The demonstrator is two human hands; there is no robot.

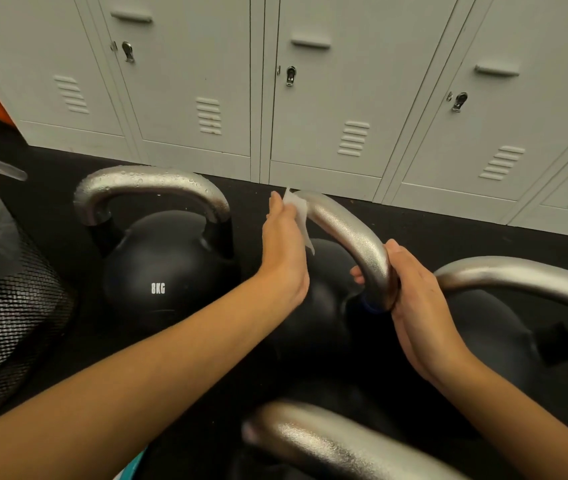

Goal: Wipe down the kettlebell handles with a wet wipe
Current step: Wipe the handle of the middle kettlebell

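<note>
A black rubber floor runs back to a row of pale grey lockers with keyed latches and vent slots. At the left edge stands a black mesh bin lined with a clear bag.

Four black kettlebells sit close together on the floor. The left one, marked 8KG, has a silver handle beaded with droplets. The middle kettlebell has a matte silver handle arching up between the hands. A third sits just to its right, and the blurred handle of a fourth shows at the bottom.

The left hand presses a white wipe against the far end of the middle handle, fingers fairly straight with the wipe between palm and metal. The right hand wraps the near end of the same handle, thumb on top and fingers curled under.

Bare floor lies between the kettlebells and the lockers; the bin crowds the left side.
</note>
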